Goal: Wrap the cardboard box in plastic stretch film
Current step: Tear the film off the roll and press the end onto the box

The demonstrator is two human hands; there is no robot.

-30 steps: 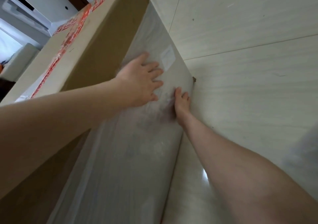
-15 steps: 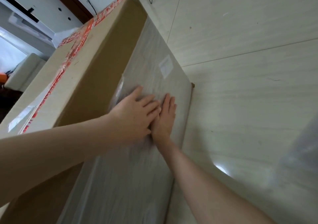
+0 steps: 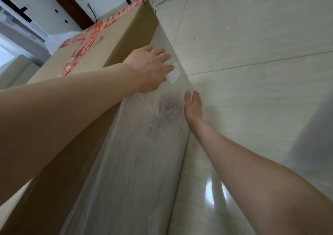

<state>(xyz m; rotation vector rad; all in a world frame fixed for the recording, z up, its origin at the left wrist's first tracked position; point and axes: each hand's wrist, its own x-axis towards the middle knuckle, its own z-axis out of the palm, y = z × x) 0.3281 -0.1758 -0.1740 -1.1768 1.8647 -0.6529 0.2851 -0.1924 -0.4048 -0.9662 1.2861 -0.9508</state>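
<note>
Cardboard box (image 3: pixel 124 36), orange-taped top, cloudy stretch film (image 3: pixel 137 162) on side, both hands flat, fingers straight.

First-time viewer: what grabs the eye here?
The big cardboard box fills the left, its near side sheathed in cloudy stretch film. Both hands press that film with straight fingers: left hand high by a white label, right hand low near the floor. Across the top runs red-orange tape.

Tiled-floor (image 3: pixel 252 27) home interior, sofa (image 3: pixel 16 68)
</note>
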